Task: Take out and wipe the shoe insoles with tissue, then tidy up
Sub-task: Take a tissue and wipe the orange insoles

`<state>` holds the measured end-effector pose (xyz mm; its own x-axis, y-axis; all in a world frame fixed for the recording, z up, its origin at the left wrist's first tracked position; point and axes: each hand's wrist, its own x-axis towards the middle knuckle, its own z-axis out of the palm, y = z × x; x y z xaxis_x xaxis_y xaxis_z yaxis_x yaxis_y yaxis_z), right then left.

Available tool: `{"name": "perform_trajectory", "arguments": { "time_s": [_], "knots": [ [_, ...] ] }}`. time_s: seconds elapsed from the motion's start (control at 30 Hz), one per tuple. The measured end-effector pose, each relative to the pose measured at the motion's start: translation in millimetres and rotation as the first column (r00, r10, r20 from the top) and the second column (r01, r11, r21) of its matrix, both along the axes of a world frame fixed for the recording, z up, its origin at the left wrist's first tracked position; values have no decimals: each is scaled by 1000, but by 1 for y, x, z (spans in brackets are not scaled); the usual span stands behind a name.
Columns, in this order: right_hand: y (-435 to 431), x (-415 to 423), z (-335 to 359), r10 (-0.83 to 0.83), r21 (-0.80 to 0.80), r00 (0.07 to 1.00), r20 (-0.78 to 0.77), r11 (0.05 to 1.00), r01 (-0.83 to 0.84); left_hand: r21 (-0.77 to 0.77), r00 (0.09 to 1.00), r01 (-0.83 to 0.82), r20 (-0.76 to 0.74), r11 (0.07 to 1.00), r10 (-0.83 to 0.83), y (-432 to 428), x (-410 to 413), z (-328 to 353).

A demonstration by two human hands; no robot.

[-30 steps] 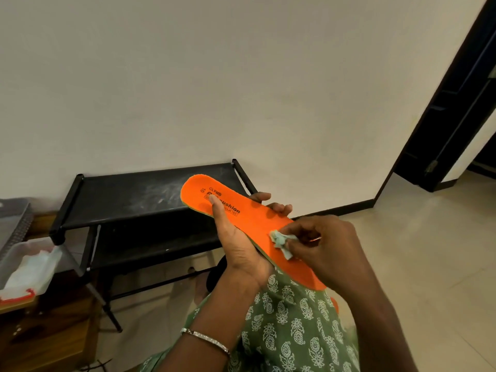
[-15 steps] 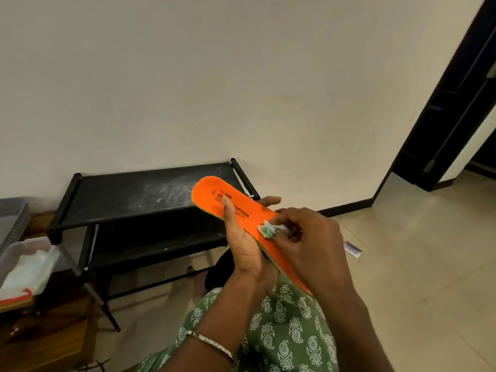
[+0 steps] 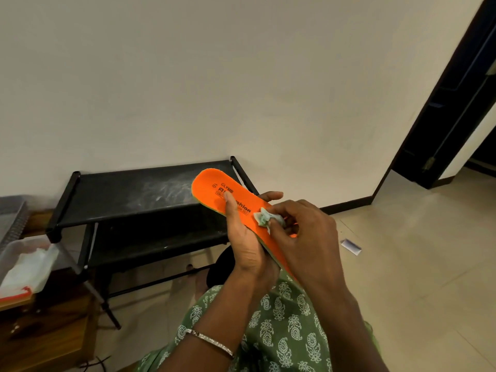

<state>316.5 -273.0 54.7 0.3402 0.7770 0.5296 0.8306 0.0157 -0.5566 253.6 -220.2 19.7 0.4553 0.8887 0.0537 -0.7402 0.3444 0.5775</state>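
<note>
An orange insole (image 3: 212, 187) with black print is held up in front of me, toe end pointing up and left. My left hand (image 3: 245, 245) grips it from below, thumb lying across the printed top and fingertips showing past its far edge. My right hand (image 3: 306, 237) pinches a small crumpled pale-green tissue (image 3: 265, 217) and presses it on the insole's middle. The heel end is hidden under my hands. A dark shoe (image 3: 220, 267) shows partly below my left hand, on the floor.
A black two-tier shoe rack (image 3: 128, 197) stands against the wall behind the insole. At far left, a clear plastic box (image 3: 24, 264) with white tissue sits on a wooden cabinet (image 3: 45, 331). A small white scrap (image 3: 351, 247) lies on the tiled floor; a dark door frame (image 3: 451, 108) is at right.
My right hand has slid the tissue up the insole from near the heel toward the printed middle. The insole and left hand shifted slightly right and up.
</note>
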Motion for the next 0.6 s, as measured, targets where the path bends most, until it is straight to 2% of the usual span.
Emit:
{"name": "perform_trajectory", "arguments": {
  "time_s": [0.13,0.23,0.33,0.47,0.53,0.6],
  "knots": [
    [-9,27,2,-128,-183,992,-1,975,126,0,995,-53,85,999,53,16,-9,0],
    [-10,29,1,-141,-173,990,-29,976,134,-16,987,-71,140,997,72,26,-16,1],
    [-4,8,-1,-54,-124,998,-15,991,52,-31,986,-70,149,997,74,28,-15,4],
    [0,-17,1,118,-6,989,-85,993,-119,-36,988,13,152,999,-7,27,-9,4],
    [-2,-13,4,172,-7,975,-139,985,-174,-30,987,19,159,999,-14,29,-9,6],
    [-5,5,3,144,-74,973,-178,984,-159,-26,985,-7,173,1000,11,35,-9,8]
  ]
}}
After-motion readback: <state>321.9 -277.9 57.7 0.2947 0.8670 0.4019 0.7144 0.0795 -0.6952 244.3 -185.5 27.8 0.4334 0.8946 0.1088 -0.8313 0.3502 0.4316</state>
